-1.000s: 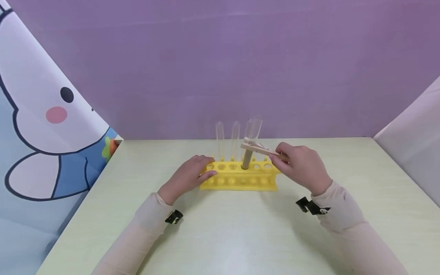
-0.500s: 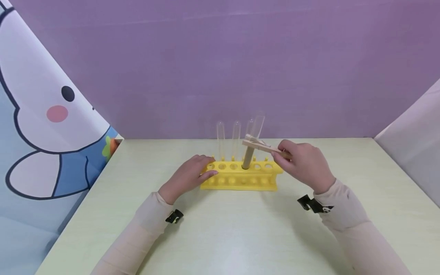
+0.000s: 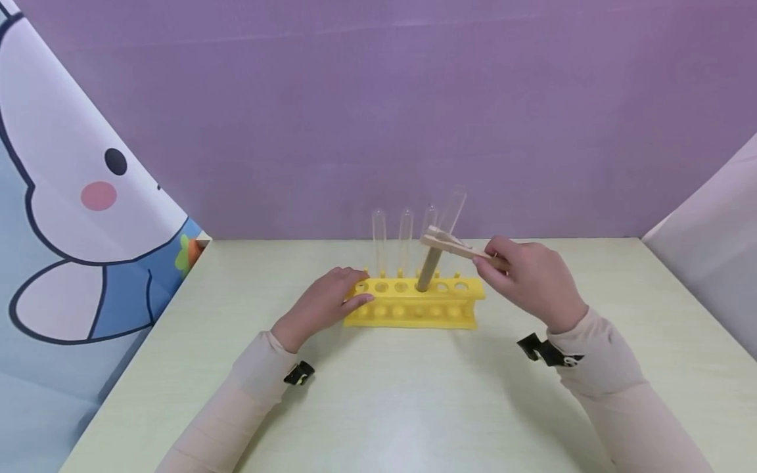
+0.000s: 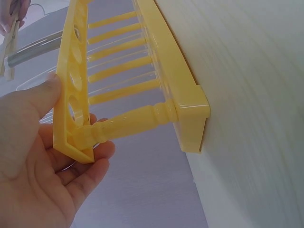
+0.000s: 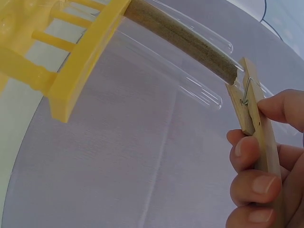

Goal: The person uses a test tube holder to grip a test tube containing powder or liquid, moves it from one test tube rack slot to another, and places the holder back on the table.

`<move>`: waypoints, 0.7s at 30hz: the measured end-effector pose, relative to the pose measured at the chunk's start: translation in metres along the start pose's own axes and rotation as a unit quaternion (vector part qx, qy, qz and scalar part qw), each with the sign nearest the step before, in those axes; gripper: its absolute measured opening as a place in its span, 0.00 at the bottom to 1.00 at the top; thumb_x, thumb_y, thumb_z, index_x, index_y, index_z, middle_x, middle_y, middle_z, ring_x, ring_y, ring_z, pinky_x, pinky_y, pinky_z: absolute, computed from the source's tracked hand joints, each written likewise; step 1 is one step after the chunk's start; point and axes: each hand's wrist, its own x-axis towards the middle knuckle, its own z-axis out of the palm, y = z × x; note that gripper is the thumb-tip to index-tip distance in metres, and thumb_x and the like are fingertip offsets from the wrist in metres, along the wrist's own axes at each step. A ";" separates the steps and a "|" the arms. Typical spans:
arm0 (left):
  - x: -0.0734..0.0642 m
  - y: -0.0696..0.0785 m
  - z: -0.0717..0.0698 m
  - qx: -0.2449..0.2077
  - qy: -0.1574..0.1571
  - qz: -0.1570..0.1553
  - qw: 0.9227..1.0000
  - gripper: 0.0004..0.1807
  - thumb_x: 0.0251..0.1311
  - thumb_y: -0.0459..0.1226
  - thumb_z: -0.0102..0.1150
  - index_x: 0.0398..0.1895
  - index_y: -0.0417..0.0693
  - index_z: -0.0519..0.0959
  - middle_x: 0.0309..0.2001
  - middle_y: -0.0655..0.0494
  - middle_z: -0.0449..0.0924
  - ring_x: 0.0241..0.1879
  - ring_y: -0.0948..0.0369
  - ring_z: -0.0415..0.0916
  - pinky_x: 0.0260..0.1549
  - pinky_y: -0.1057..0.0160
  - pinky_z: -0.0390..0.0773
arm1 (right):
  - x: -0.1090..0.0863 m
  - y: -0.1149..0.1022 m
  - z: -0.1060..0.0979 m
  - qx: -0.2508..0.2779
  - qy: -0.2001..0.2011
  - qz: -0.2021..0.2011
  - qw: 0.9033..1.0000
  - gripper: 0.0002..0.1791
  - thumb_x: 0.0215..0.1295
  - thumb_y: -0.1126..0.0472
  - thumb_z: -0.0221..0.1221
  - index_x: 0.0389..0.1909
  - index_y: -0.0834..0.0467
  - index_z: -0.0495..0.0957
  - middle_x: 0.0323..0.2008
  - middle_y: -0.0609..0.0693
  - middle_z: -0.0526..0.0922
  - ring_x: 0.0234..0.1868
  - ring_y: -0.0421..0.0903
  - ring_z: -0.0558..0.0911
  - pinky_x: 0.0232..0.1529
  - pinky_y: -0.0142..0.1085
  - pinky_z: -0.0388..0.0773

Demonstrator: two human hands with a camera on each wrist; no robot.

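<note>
A yellow test tube rack point(image 3: 414, 322) stands on the table. My left hand point(image 3: 322, 302) grips its left end, thumb on the top bar and fingers curled underneath in the left wrist view. My right hand point(image 3: 529, 279) holds a wooden test tube clamp point(image 3: 458, 248) by its handle. The clamp's jaws are around a glass test tube point(image 3: 430, 269) part-filled with brown, grainy matter point(image 5: 185, 42). This tube leans to the right, its lower end in a hole of the rack's top bar and its clear upper part above the clamp.
Three clear test tubes, among them the leftmost test tube point(image 3: 379, 236), stand upside down along the rack's back pegs. The leaning tube passes close to the rightmost of them. A purple backdrop point(image 3: 378, 118) rises behind the pale table point(image 3: 402, 394).
My right hand has moved right and slightly up with the clamp. The brown-filled tube leans further right, its top away from the upside-down tube behind. My left hand stays on the rack.
</note>
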 end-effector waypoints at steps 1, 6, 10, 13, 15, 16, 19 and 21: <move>0.000 0.000 0.000 0.000 0.001 0.001 1.000 0.26 0.65 0.46 0.55 0.59 0.39 0.72 0.54 0.46 0.77 0.54 0.50 0.73 0.55 0.52 0.72 | 0.000 0.000 0.000 0.000 0.002 0.000 1.000 0.08 0.56 0.61 0.61 0.22 0.55 0.73 0.10 0.38 0.56 0.12 0.34 0.52 0.12 0.29 0.51; 0.000 -0.001 0.001 -0.001 0.002 0.003 1.000 0.25 0.65 0.46 0.55 0.59 0.39 0.72 0.53 0.47 0.77 0.52 0.51 0.73 0.54 0.53 0.73 | -0.001 0.001 -0.002 0.002 0.006 0.001 1.000 0.08 0.56 0.61 0.61 0.22 0.55 0.73 0.10 0.38 0.56 0.12 0.34 0.52 0.12 0.29 0.51; 0.000 0.000 0.001 0.000 0.002 0.000 1.000 0.25 0.64 0.46 0.56 0.59 0.39 0.72 0.53 0.47 0.77 0.53 0.50 0.73 0.55 0.52 0.72 | 0.000 0.001 -0.004 0.001 0.010 0.004 1.000 0.08 0.55 0.61 0.61 0.21 0.55 0.72 0.10 0.38 0.57 0.13 0.34 0.53 0.12 0.29 0.51; 0.000 0.000 0.001 0.000 0.001 -0.003 1.000 0.26 0.64 0.46 0.56 0.59 0.39 0.72 0.53 0.47 0.77 0.53 0.50 0.73 0.55 0.52 0.72 | 0.001 0.001 -0.006 -0.001 0.010 0.005 1.000 0.09 0.55 0.61 0.62 0.20 0.54 0.72 0.10 0.38 0.57 0.13 0.34 0.53 0.13 0.29 0.51; 0.000 0.000 0.001 0.000 0.001 -0.005 1.000 0.26 0.64 0.46 0.56 0.59 0.40 0.72 0.53 0.47 0.77 0.53 0.51 0.73 0.55 0.53 0.72 | 0.001 0.001 -0.008 -0.002 0.008 0.005 1.000 0.09 0.55 0.61 0.62 0.21 0.55 0.72 0.10 0.38 0.57 0.13 0.34 0.52 0.13 0.29 0.51; 0.000 0.000 0.001 0.000 0.000 -0.006 1.000 0.26 0.64 0.46 0.56 0.59 0.40 0.72 0.53 0.47 0.77 0.53 0.51 0.73 0.55 0.53 0.72 | 0.002 0.002 -0.008 -0.003 0.006 0.006 1.000 0.09 0.56 0.60 0.62 0.21 0.55 0.72 0.10 0.38 0.56 0.12 0.34 0.52 0.12 0.29 0.50; 0.000 0.000 0.001 0.001 0.001 -0.007 1.000 0.26 0.64 0.46 0.56 0.59 0.40 0.72 0.53 0.47 0.77 0.53 0.51 0.73 0.54 0.53 0.73 | 0.002 0.003 -0.010 -0.003 0.002 0.007 1.000 0.09 0.56 0.60 0.62 0.21 0.55 0.73 0.10 0.38 0.56 0.12 0.34 0.51 0.12 0.29 0.50; 0.000 0.000 0.001 0.001 0.000 -0.006 1.000 0.26 0.64 0.46 0.56 0.59 0.40 0.72 0.54 0.47 0.77 0.53 0.51 0.73 0.54 0.53 0.73 | 0.001 0.003 -0.011 -0.004 0.001 0.009 1.000 0.10 0.56 0.60 0.62 0.21 0.55 0.72 0.10 0.38 0.55 0.12 0.34 0.51 0.12 0.29 0.50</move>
